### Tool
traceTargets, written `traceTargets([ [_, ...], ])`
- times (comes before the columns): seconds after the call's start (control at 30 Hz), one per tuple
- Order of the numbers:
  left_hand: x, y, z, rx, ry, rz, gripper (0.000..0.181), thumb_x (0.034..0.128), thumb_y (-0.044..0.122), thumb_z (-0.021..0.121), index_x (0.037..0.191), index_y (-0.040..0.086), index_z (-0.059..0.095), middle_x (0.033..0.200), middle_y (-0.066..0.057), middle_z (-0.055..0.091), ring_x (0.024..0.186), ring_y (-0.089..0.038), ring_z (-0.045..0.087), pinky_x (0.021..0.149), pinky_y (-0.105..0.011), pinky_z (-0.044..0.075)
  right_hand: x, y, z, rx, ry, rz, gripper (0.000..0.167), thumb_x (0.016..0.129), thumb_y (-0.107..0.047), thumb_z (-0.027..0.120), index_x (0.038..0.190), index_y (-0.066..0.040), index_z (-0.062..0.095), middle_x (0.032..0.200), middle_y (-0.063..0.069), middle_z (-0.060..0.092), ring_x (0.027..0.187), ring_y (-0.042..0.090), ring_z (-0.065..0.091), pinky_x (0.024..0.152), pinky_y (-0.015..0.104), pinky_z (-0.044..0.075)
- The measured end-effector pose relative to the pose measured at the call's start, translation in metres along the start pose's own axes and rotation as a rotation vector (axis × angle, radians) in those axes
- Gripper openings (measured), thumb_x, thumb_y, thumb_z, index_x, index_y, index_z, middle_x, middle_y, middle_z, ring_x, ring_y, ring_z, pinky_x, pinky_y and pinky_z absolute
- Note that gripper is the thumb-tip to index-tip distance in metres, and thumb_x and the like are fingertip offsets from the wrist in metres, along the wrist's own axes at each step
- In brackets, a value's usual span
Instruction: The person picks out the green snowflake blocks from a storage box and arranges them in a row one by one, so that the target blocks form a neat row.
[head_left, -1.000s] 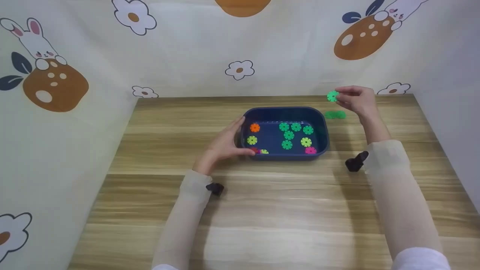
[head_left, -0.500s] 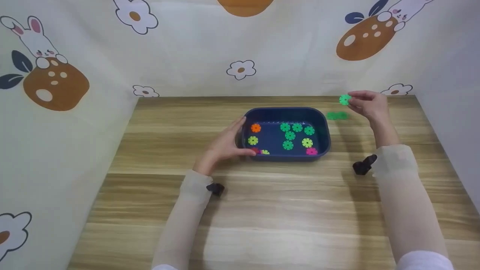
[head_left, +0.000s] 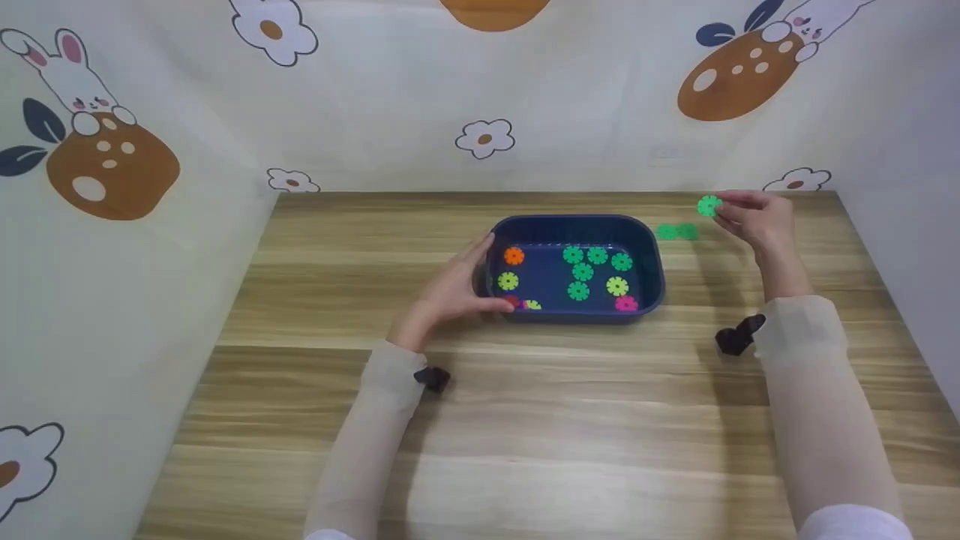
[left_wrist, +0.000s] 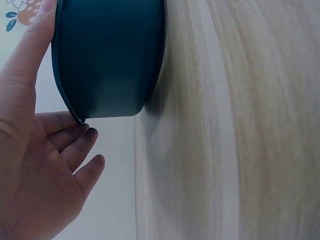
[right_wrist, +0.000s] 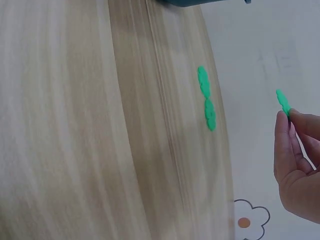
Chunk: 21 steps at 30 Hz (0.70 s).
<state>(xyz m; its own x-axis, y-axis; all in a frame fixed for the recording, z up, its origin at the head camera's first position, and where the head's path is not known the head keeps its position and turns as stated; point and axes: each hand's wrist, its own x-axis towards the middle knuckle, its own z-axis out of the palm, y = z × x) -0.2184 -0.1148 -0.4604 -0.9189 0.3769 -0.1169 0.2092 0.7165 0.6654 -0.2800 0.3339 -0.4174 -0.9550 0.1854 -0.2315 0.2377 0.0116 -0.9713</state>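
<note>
My right hand (head_left: 766, 221) pinches a green notched plastic disc (head_left: 708, 205) between thumb and fingertips, above the back right of the table. Just left of that hand, two green discs (head_left: 677, 232) lie side by side on the wood; the right wrist view shows this green pair (right_wrist: 206, 98) edge to edge. My left hand (head_left: 452, 289) grips the left end of a dark blue tray (head_left: 577, 316), thumb at the front rim and fingers at the back left corner. In the left wrist view the thumb lies along the tray's rim (left_wrist: 56, 65). Several green discs (head_left: 578, 291) lie inside.
Also in the tray are an orange disc (head_left: 514, 256), yellow discs (head_left: 617, 286), a pink disc (head_left: 625, 303) and a red piece partly hidden by the thumb. A patterned cloth wall (head_left: 375, 112) borders the table (head_left: 555, 420) at the back.
My right hand has moved to the right and slightly nearer with the green disc, away from the pair on the table. The left hand stays on the tray.
</note>
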Motion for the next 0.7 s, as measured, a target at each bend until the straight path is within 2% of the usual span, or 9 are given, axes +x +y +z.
traceTargets([
  [0.2, 0.0, 0.0, 0.001, -0.009, 0.002, 0.005, 0.12, 0.0708, 0.053, 0.086, 0.162, 0.022, 0.014, 0.17, -0.005, 0.013, 0.155, -0.028, 0.018, 0.125, -0.051, 0.021, 0.004, 0.009, -0.007, -0.002, 0.029, 0.014, 0.023, 0.09, 0.004, 0.066, 0.09, -0.017, 0.077, 0.081, -0.012, 0.071, 0.077, 0.0, 0.069, 0.075, 0.016, 0.059],
  [0.3, 0.0, 0.0, 0.0, -0.012, 0.0, 0.002, 0.12, 0.0709, 0.054, 0.086, 0.162, 0.022, 0.014, 0.17, -0.005, 0.012, 0.156, -0.028, 0.017, 0.125, -0.051, 0.021, 0.006, 0.012, -0.009, 0.003, 0.037, 0.035, 0.025, 0.09, 0.004, 0.066, 0.086, -0.018, 0.076, 0.079, -0.013, 0.07, 0.076, -0.001, 0.068, 0.078, 0.016, 0.059],
  [0.47, 0.0, 0.0, 0.0, -0.015, -0.001, 0.004, 0.119, 0.0712, 0.053, 0.085, 0.162, 0.023, 0.014, 0.17, -0.006, 0.012, 0.156, -0.028, 0.017, 0.125, -0.051, 0.021, 0.009, 0.017, -0.013, -0.027, 0.06, 0.069, 0.023, 0.09, 0.001, 0.068, 0.087, -0.02, 0.077, 0.079, -0.014, 0.069, 0.076, -0.002, 0.067, 0.079, 0.015, 0.058],
  [0.6, 0.0, 0.0, 0.0, -0.012, -0.002, 0.003, 0.12, 0.0709, 0.055, 0.085, 0.162, 0.023, 0.014, 0.17, -0.006, 0.012, 0.156, -0.027, 0.016, 0.126, -0.05, 0.02, 0.011, 0.021, -0.015, -0.1, 0.08, 0.094, 0.018, 0.091, -0.003, 0.069, 0.099, -0.017, 0.076, 0.08, -0.017, 0.066, 0.075, -0.004, 0.066, 0.079, 0.015, 0.058],
  [0.7, 0.0, -0.001, 0.0, -0.006, -0.002, 0.002, 0.121, 0.0705, 0.057, 0.085, 0.162, 0.023, 0.013, 0.17, -0.007, 0.011, 0.156, -0.026, 0.015, 0.126, -0.05, 0.02, 0.013, 0.025, -0.015, -0.112, 0.084, 0.103, 0.018, 0.091, -0.003, 0.068, 0.101, -0.016, 0.075, 0.078, -0.018, 0.067, 0.073, -0.004, 0.068, 0.078, 0.016, 0.059],
])
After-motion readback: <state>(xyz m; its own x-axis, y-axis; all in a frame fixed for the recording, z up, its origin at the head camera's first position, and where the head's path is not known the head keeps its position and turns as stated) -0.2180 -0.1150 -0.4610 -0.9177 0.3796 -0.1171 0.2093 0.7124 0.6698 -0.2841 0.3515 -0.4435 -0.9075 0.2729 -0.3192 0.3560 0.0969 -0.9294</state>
